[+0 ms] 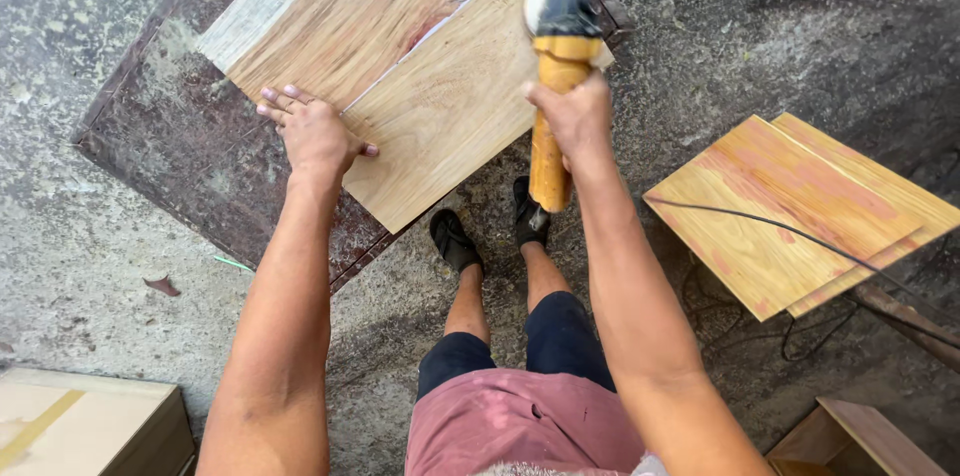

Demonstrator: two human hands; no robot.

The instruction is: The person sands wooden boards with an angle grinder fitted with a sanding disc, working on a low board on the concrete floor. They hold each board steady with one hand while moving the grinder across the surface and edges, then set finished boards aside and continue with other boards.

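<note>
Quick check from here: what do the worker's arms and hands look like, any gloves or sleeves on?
No gloves: the left hand and right hand are bare, with no rings or watch in view. Both forearms are uncovered up to the frame's edge, so no sleeves show. No markings or straps visible.

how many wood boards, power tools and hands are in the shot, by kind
wood boards on the dark work surface: 2
wood boards stacked on the right: 2
sander: 1
hands: 2, left hand, right hand
total: 7

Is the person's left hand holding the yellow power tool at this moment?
No, the left hand lies flat on the wooden board, while the right hand holds the yellow power tool.
</note>
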